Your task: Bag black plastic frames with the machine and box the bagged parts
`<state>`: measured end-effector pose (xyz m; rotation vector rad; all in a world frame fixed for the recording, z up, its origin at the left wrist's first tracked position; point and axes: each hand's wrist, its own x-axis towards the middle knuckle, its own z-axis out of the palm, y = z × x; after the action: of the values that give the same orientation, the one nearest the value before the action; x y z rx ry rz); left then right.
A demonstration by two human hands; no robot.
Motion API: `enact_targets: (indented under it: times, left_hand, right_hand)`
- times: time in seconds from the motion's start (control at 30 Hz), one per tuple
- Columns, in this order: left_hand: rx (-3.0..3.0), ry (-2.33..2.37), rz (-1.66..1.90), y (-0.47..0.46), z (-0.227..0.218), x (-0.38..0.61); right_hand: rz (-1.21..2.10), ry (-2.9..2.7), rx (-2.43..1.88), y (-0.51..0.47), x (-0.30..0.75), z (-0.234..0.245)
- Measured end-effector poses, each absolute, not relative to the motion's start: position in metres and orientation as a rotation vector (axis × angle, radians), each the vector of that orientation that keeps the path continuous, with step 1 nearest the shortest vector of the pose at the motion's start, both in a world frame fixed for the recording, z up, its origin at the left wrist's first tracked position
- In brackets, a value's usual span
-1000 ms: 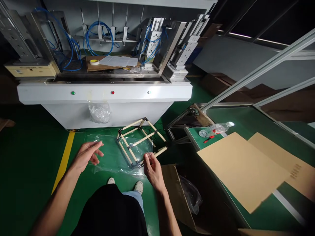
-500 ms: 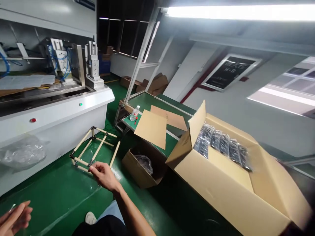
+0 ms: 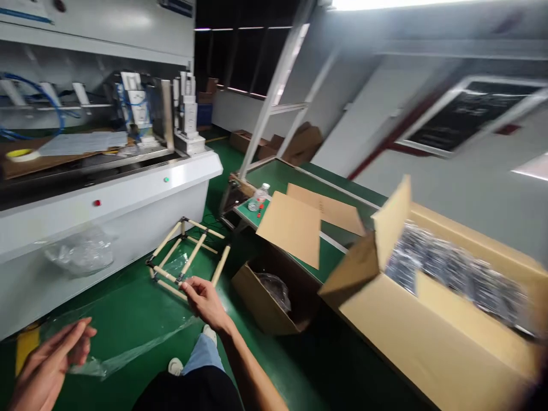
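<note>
A sheet of clear plastic film, perhaps a bag, stretches between my two hands over the green floor. My right hand pinches one end between thumb and fingers, in front of a pipe frame. At the lower left, my left hand has its thumb and fingers together on the other end, and the film hangs just beside it. How the fingers grip is partly lost, since the film is see-through and blurred.
A cream pipe frame stands on the floor beyond my right hand. An open carton holds plastic; a larger carton at right holds wrapped dark items. A white machine bench runs along the left; cardboard sheets lie on the table.
The view has swung left, so the scene sits farther right. More of my left hand shows, and the film between my hands is plainer. Both hands keep their pinch.
</note>
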<state>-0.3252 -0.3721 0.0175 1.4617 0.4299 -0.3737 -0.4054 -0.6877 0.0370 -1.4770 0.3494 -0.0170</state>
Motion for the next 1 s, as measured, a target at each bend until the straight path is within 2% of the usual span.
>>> enact_targets:
  times: [0.17,0.5,0.73,1.0]
  left_hand:
    - [1.362,0.354,-0.288,-0.388,0.037,-0.318]
    - [1.298,0.384,-0.2,-0.368,0.031,-0.263]
    - [1.353,0.45,-0.124,-0.356,0.04,-0.168]
    - [1.418,0.501,0.02,-0.333,0.081,-0.049]
  right_hand:
    - [0.026,0.366,-1.515,-0.689,-0.373,0.035]
    - [0.225,0.292,-1.521,-0.681,-0.267,0.031]
    - [0.279,0.192,-1.537,-0.672,-0.141,0.024]
    - [0.312,0.106,-1.526,-0.643,0.003,0.051]
